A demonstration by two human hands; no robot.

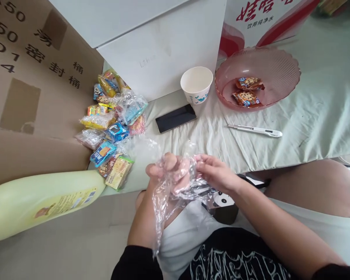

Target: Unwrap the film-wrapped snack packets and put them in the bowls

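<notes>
My left hand is in front of me at the table's near edge, partly behind a crumpled sheet of thin clear plastic. Its fingers are bent and gather the plastic, which hangs down past the wrist. My right hand pinches the same plastic from the other side. Whether it is a bag or a glove I cannot tell. Just beyond my hands lies a black phone. To the left is a pile of wrapped snacks, several in shiny packets.
A white paper cup stands behind the phone. A pink bowl holds two wrapped cookies. A white utility knife lies before it. Left are a cardboard box and a pale yellow bottle; white boxes stand behind.
</notes>
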